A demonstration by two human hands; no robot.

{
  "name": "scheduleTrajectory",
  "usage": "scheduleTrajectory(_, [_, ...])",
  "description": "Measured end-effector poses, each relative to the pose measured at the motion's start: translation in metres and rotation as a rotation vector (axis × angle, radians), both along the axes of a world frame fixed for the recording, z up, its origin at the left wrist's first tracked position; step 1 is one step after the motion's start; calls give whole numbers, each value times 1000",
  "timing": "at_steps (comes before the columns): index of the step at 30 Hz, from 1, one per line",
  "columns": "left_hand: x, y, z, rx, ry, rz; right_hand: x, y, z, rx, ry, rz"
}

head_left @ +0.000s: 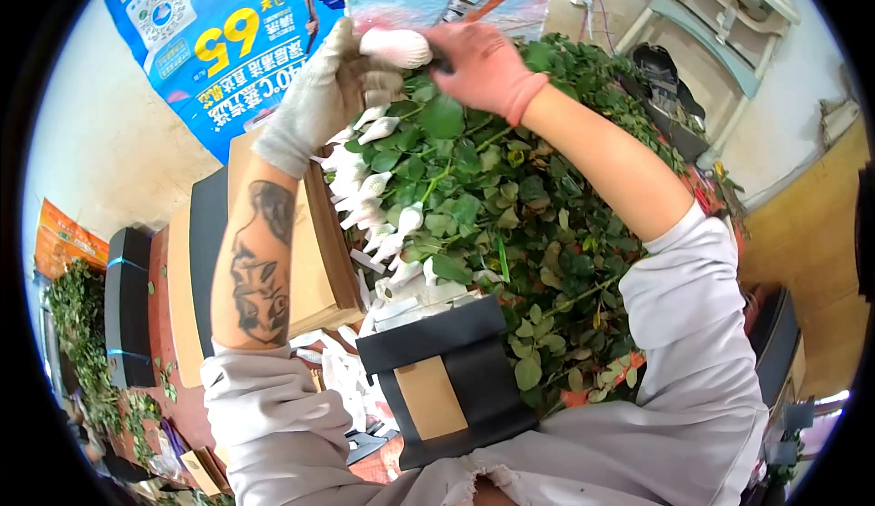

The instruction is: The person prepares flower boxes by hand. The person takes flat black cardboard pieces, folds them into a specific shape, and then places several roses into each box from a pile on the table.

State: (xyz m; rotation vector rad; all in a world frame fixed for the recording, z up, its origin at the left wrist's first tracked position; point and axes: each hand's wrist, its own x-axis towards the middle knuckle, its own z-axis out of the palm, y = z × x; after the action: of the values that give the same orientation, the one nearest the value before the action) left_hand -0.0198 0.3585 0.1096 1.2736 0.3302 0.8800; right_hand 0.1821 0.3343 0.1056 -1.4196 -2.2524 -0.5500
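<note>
At the top middle, a rose bud in a white foam net lies between my two hands. My left hand, in a whitish knit glove, has its fingers curled round the tip end of the bud. My right hand, in a pink glove, is closed at the base end, where a small dark thing shows between the fingers; I cannot make out what it is. Below them, several netted rose buds lie in a row, heads to the left, with their leafy stems heaped to the right.
A stack of brown cardboard sheets stands left of the roses. In front of me is a black folded wrapper with a brown patch. White foam nets lie beside it. Posters cover the wall; a pale chair stands back right.
</note>
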Motion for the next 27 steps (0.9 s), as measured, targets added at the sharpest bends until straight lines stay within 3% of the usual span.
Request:
scheduleTrajectory(1, [1,12,-9,-12,-35,78,2,0,6,60,103,-3])
scheduleTrajectory(2, [-3,53,-43,143,271,362,9,9,7,95,184,79])
scheduleTrajectory(4, [-4,102,-115,1014,1015,557,9,1,15,77,162,61])
scheduleTrajectory(5, [0,80,-123,776,1146,522,9,3,13,92,87,56])
scheduleTrajectory(6, [11,66,-117,706,1270,459,10,4,9,108,14,50])
scheduleTrajectory(8, [14,74,-149,922,1284,543,5,8,-1,31,-69,14])
scheduleTrajectory(11, [29,72,-125,887,1416,486,3,12,-10,25,-141,76])
scheduleTrajectory(12, [31,66,-105,786,1398,483,5,18,-13,3,-182,93])
scheduleTrajectory(13, [22,107,-124,930,1182,433,6,22,-16,-21,-220,111])
scheduleTrajectory(15, [4,131,-122,770,785,238,-1,24,-8,-164,-207,22])
scheduleTrajectory(16, [-9,105,-83,481,603,102,-5,26,-4,-299,-198,-74])
scheduleTrajectory(17, [-18,71,-49,315,595,87,-5,35,-10,-342,-204,-101])
scheduleTrajectory(18, [-18,46,-12,239,922,45,-6,38,-13,-338,-202,-94])
scheduleTrajectory(20, [-29,68,-48,18,392,-89,-10,44,-18,-456,-181,-78])
scheduleTrajectory(22, [-39,50,-61,-222,-7,-105,1,51,-27,-316,-132,14])
scheduleTrajectory(24, [-53,63,-120,-56,296,258,12,52,-24,-150,92,42])
scheduleTrajectory(26, [-51,33,-155,557,1021,443,18,51,-26,-124,158,39])
scheduleTrajectory(27, [-44,14,-163,668,1092,469,18,45,-27,-186,155,62])
